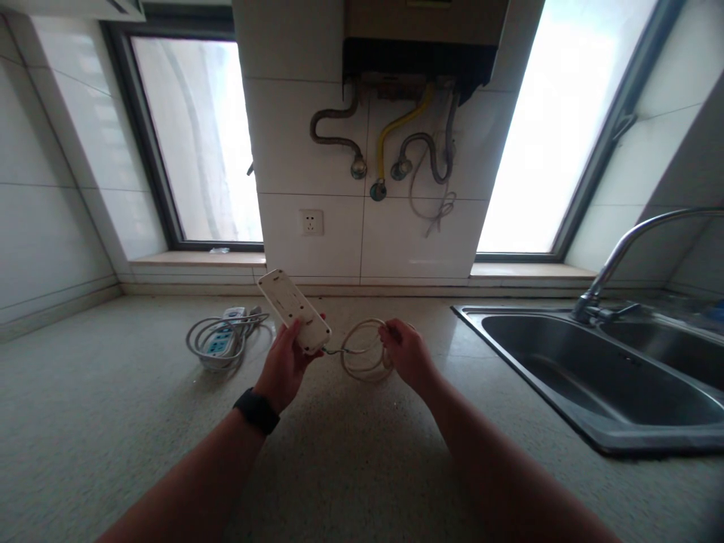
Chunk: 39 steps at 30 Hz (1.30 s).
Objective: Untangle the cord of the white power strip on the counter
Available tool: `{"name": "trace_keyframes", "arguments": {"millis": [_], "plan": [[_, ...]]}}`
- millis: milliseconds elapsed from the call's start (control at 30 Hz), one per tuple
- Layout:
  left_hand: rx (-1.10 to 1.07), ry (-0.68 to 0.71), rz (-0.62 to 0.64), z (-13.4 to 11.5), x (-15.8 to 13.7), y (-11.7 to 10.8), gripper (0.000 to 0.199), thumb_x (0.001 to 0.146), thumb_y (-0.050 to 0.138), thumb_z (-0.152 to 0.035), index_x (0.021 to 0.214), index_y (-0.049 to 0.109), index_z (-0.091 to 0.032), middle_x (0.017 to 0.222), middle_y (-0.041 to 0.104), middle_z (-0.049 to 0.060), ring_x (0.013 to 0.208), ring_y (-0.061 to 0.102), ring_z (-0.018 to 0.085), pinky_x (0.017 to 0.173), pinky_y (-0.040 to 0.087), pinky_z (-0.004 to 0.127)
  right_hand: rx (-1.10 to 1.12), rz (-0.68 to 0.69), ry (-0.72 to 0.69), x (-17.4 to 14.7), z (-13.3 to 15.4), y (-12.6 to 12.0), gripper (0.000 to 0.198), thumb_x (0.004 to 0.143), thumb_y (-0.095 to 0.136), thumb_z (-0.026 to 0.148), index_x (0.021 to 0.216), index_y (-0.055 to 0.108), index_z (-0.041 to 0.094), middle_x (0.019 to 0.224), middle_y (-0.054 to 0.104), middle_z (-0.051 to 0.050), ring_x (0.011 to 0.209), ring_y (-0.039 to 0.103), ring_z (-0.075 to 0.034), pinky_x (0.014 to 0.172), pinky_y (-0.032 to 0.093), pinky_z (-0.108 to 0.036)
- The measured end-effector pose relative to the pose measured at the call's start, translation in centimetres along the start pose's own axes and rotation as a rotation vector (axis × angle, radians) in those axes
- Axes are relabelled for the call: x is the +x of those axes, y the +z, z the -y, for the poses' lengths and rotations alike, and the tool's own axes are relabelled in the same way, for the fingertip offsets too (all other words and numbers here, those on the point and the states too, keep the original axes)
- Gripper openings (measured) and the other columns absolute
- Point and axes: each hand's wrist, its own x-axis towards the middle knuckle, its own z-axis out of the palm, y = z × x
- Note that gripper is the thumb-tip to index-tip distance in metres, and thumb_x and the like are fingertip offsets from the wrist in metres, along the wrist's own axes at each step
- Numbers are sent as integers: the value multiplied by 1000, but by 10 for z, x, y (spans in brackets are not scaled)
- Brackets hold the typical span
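My left hand (pixel 289 362) has its fingers clamped on one white power strip (pixel 294 309); my right hand (pixel 404 351) pinches its coiled cord (pixel 362 354). A second strip (pixel 222 341) lies on the counter (pixel 113 422).

blown-out backlit windows (pixel 197 143), dim foreground, warped edges

Nothing readable is showing anywhere. The power strip (pixel 294 310), which the left hand (pixel 286 366) is gripping, is turning a plain white face to the camera, with no brand or rating legible. The second strip (pixel 222 341), lying on the counter (pixel 113 422) toward its back edge, is showing blue sockets only; any print there is too small to make out. The wall socket (pixel 311 222) and the heater (pixel 424 38) are carrying no legible marks.
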Motion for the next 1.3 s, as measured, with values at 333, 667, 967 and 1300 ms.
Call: {"name": "trace_keyframes", "arguments": {"millis": [333,667,967,1300], "plan": [[31,44,99,1,-8,8,40,88,65,-36,125,51,-29,134,59,7,110,64,23,82,62,40,57,32,97,-4,9,1,28,90,58,46,86,67,20,70,66,-1,57,60,-14,52,44,-23],[290,331,45,5,-5,12,53,74,79,-23,118,49,-26,117,67,5,107,65,19,101,49,41,283,62,222,-14,27,12,32,86,62,51,90,62,19,73,65,-2,58,62,-15,49,52,-24],[509,360,114,19,-13,10,38,82,72,-28,115,55,-23,119,67,7,116,60,23,103,45,41,527,124,249,-26,61,19,27,87,62,47,88,53,22,72,57,3,61,60,-13,53,58,-27],[575,267,183,10,-15,12,29,80,73,-28,109,72,-22,116,73,6,114,64,26,107,42,43,667,293,115,-25,66,8,31,81,57,26,112,57,27,134,48,-6,93,60,-16,61,60,-27]]}}
